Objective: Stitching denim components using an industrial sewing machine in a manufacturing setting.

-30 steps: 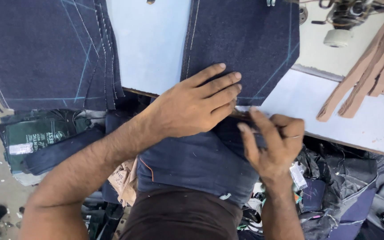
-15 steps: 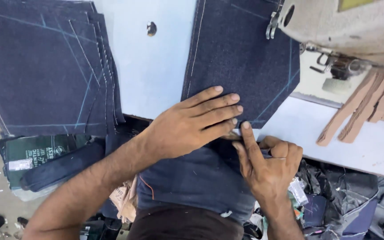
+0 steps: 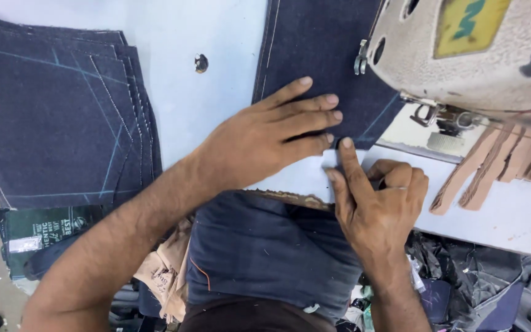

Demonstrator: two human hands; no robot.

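Note:
A dark blue denim piece (image 3: 314, 43) with light stitching and chalk lines lies on the pale table (image 3: 216, 92), running under the sewing machine head (image 3: 468, 55). My left hand (image 3: 265, 138) lies flat on its near edge, fingers spread and pointing right. My right hand (image 3: 373, 197) sits at the table's front edge, index finger stretched up to the denim's lower corner, the other fingers curled. More denim (image 3: 259, 246) hangs down from the table over my lap.
A stack of cut denim panels (image 3: 50, 117) with chalk marks lies at the left. Tan fabric strips (image 3: 493, 166) lie on the table at the right. A small hole (image 3: 201, 63) marks the tabletop. Fabric scraps and a green packet (image 3: 38, 230) lie below.
The denim piece and both hands have shifted up the table towards the machine head, which now fills the upper right. My right hand's index finger has extended to the denim's corner.

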